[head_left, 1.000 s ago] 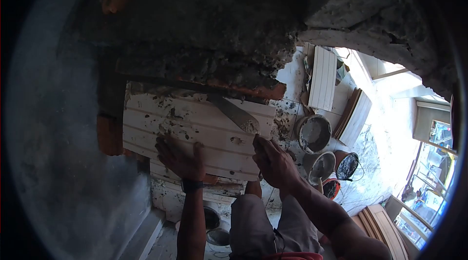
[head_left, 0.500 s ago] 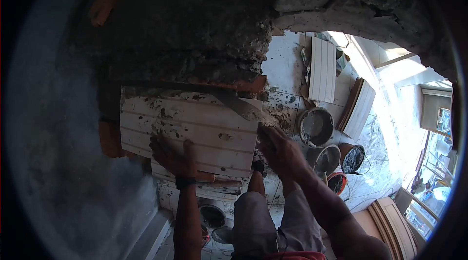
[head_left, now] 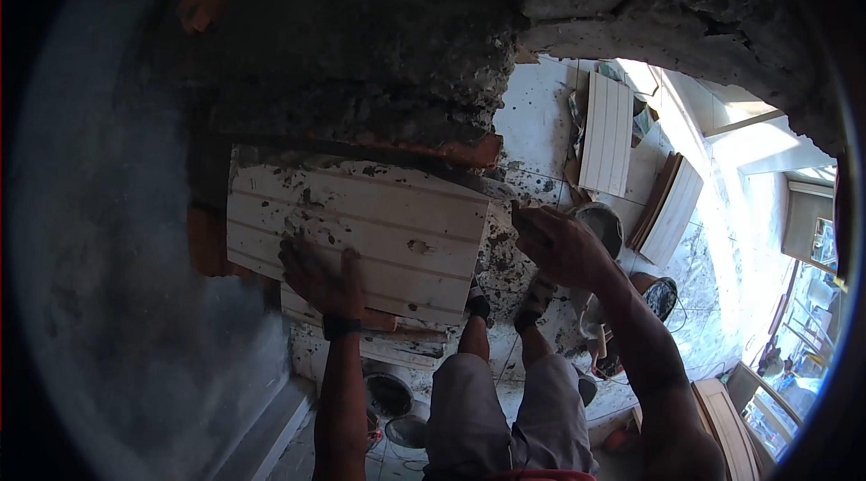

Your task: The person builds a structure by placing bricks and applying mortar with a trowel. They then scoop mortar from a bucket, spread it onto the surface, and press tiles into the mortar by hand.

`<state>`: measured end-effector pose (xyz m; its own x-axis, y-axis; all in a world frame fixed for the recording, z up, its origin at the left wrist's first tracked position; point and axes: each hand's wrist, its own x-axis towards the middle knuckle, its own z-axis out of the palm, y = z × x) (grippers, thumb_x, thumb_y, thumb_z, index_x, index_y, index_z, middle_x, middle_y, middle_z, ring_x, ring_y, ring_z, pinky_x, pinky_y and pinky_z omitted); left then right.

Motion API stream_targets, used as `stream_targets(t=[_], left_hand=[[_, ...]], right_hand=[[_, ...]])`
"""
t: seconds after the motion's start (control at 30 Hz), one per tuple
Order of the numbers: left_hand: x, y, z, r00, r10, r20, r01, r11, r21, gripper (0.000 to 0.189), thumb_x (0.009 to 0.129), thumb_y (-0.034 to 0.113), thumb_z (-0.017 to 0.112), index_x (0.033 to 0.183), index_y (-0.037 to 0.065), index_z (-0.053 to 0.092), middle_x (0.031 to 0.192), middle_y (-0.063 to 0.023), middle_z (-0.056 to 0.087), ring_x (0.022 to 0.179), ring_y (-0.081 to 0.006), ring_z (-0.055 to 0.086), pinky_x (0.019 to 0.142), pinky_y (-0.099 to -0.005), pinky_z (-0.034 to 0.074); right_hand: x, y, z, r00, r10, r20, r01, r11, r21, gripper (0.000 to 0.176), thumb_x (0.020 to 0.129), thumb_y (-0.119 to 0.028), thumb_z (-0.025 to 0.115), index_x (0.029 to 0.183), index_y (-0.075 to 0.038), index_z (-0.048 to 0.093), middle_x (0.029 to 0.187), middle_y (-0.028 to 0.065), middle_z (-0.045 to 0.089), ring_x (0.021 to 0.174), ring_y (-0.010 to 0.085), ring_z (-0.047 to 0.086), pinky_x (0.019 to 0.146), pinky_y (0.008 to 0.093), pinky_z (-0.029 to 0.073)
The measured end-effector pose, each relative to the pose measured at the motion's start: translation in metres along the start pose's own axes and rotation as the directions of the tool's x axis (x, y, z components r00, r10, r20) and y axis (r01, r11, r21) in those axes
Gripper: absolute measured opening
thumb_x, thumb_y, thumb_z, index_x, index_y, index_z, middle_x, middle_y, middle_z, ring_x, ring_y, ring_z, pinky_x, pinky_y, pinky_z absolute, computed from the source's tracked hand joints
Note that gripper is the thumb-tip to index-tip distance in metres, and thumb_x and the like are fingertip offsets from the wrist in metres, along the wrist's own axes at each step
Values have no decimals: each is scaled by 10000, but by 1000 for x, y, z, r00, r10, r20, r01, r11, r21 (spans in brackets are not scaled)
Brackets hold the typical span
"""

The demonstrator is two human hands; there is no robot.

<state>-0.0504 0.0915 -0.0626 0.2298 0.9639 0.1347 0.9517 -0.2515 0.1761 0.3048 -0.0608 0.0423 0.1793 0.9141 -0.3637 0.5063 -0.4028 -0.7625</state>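
Observation:
My left hand (head_left: 323, 281) lies with its fingers spread on the lower left part of a pale grooved board (head_left: 388, 233) spotted with mortar. A dark watch is on that wrist. My right hand (head_left: 561, 242) is closed round the handle of a trowel (head_left: 487, 183), just right of the board's right edge. The trowel's blade points left along the board's upper edge, close under a ledge of brick and mortar (head_left: 433, 149); much of the blade is in shadow.
Buckets of mortar stand on the spattered floor at right (head_left: 600, 226) and below the board (head_left: 388, 393). Grooved boards (head_left: 607, 134) lie at the upper right. A rough wall (head_left: 343, 39) fills the top, and a grey wall (head_left: 108, 264) is at left.
My right hand and the trowel have moved right and slightly up, and the blade lies nearer the ledge. The board's left side sits a little higher in view. My left hand stays on the board.

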Motion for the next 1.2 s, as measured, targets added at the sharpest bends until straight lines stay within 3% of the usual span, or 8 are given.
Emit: stream_targets(t=[0.37,0.67,0.8,0.87,0.97,1.07,1.13,1.2], left_hand=[[0,-1,0,999,28,-43,-30,999,-41,937,905,592,584,1581,37,247,1617,-258,239,1498,-429,222,1181,-602,157],[15,-72,23,964,259,-59,-266,946,-183,742,975,430,574,1536,-4,354,1601,-219,318,1501,-364,251,1224,-467,157],[26,-100,12,989,131,72,-120,983,-136,651,1037,319,455,1578,17,257,1640,-186,235,1522,-313,210,1228,-433,157],[43,-148,4,961,246,126,-244,969,-38,614,1059,307,425,1577,23,259,1642,-184,228,1518,-314,220,1228,-432,177],[60,-172,-8,826,530,193,-561,806,187,548,1096,285,359,1574,35,260,1642,-183,219,1510,-316,240,1226,-428,217],[62,-179,-14,777,590,219,-629,738,244,505,1114,263,300,1568,44,267,1639,-185,221,1505,-317,253,1223,-421,246],[63,-188,-10,845,490,214,-527,832,174,491,1118,252,279,1564,48,275,1636,-187,226,1504,-317,258,1221,-417,255],[70,-188,-11,842,495,214,-535,820,204,486,1121,242,257,1567,51,262,1636,-190,225,1507,-316,253,1221,-416,254]], right_hand=[[-94,95,31,994,11,-108,27,938,347,353,929,-212,629,1206,1,582,967,174,659,881,394,668,787,392,526],[-216,374,91,633,753,-183,-767,641,-17,373,883,-359,624,1108,-65,579,988,265,683,989,471,637,829,574,491],[-210,514,125,668,720,-188,-726,686,51,335,895,-314,607,1104,-52,598,1006,259,682,993,461,648,812,550,507],[-192,562,135,853,518,-59,-509,803,-309,328,916,-329,583,1075,-44,618,959,252,678,970,452,652,800,533,514],[-158,572,154,658,737,-154,-746,666,1,361,943,-361,567,1034,-22,652,888,225,663,909,426,664,782,508,513],[-144,583,176,916,393,-85,-388,919,69,396,940,-383,604,943,8,665,788,159,639,769,318,668,718,451,520],[-137,565,171,698,679,227,-635,441,635,384,933,-370,639,928,13,654,737,103,622,622,192,636,571,376,511],[-146,555,170,716,671,192,-596,445,668,397,933,-382,650,900,13,640,710,76,594,587,158,601,535,358,485]])
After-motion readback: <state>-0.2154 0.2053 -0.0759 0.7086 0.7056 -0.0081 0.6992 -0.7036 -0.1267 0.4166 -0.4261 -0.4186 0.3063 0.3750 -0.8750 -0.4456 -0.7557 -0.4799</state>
